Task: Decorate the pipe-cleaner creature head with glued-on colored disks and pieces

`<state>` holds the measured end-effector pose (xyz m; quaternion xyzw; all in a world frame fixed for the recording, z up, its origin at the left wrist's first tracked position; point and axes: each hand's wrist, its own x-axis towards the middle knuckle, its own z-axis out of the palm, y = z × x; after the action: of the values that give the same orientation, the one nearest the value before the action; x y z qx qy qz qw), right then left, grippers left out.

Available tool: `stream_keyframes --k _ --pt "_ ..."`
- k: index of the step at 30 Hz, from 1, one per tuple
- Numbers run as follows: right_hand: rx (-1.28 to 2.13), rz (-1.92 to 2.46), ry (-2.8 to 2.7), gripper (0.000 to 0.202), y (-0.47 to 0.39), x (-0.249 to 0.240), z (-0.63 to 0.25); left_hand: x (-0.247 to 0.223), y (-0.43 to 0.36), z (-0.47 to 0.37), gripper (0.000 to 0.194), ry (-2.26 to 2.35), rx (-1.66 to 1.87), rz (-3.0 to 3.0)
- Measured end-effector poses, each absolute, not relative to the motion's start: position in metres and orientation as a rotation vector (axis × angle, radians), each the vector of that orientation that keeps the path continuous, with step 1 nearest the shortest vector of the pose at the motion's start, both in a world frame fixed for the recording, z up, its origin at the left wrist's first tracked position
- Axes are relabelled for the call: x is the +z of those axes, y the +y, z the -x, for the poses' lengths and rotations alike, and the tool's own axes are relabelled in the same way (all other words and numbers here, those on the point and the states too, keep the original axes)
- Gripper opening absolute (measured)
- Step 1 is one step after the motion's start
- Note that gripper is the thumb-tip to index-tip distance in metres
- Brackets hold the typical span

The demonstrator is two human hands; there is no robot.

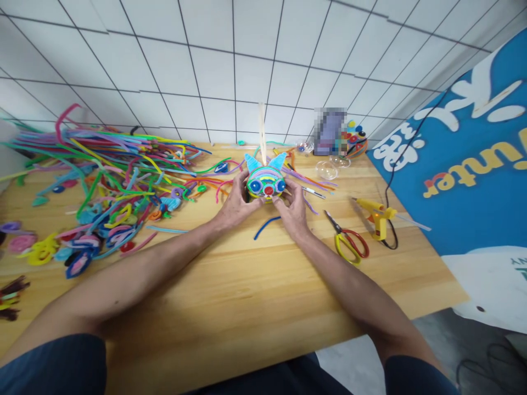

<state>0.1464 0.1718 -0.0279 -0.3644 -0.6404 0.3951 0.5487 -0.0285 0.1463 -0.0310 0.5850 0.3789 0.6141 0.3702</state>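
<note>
A round, colourful pipe-cleaner animal head (267,180) is at the middle of the wooden table, near the wall. It has light-blue pointed ears, two dark-blue round eyes and a red nose, and a pale strip rises above it. My left hand (239,202) grips its left side, fingers curled round it and thumb near the bottom front. My right hand (295,208) holds the right side the same way. Both thumbs are close together below the red nose. Just in front, a short dark-blue pipe cleaner (265,225) lies on the table (230,296).
Many loose pipe cleaners (119,148) and coiled pieces (119,219) cover the left side. At the right are scissors (348,241) and a yellow glue gun (379,219) with its cord. Clear domes (326,170) and a blurred phone-like object (329,131) stand near the tiled wall.
</note>
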Motion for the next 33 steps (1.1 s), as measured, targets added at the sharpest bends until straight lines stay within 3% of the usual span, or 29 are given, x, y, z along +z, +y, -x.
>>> stream_keyframes --k 20,33 --pt "0.909 0.889 -1.518 0.049 0.1712 -0.0246 -0.1441 -0.028 0.146 0.0294 0.074 1.036 1.551 -1.438" --pt "0.956 0.902 -1.509 0.05 0.1726 -0.027 -0.1463 -0.0334 0.147 0.0287 0.088 1.047 1.582 -1.435"
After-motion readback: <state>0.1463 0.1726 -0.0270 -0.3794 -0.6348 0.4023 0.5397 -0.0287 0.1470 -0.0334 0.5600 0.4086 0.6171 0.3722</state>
